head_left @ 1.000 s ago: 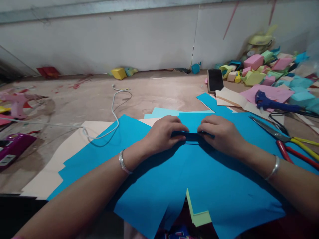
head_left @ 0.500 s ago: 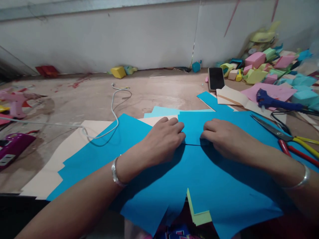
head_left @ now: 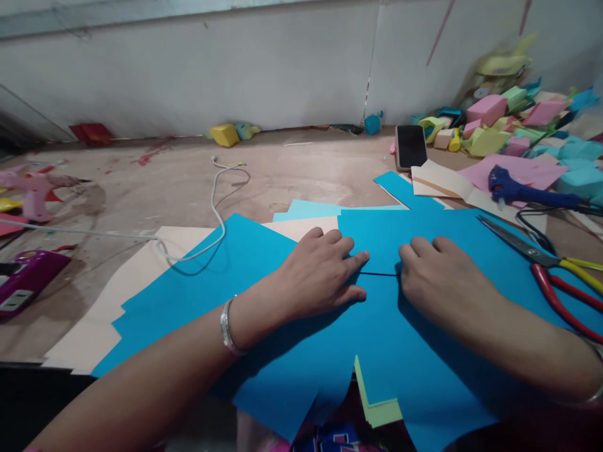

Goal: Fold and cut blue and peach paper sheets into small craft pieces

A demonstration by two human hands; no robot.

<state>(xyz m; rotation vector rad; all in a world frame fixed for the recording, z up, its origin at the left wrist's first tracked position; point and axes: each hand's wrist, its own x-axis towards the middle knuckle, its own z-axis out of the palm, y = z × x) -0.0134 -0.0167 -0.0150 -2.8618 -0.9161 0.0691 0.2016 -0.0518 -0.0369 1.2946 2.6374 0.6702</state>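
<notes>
where both hands rest, blue paper (head_left: 372, 326) lies spread on the table (head_left: 155, 182).
left hand (head_left: 325, 270): thumb and forefinger spread, nothing gripped, apparently steadying the sheet; dark line (head_left: 377, 274): between hands; right hand (head_left: 436, 276): curled, any hold hidden, perhaps pressing; scissors (head_left: 532, 253): at right, seemingly laid within reach.

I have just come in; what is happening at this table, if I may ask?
A person's bare hands are on blue paper, at a thin dark line. The left hand has its forefinger beyond the line's left end and its thumb on the near side. The right hand is curled at the other end; its fingertips are hidden. Scissors and a blue glue gun lie untouched to the right.
</notes>
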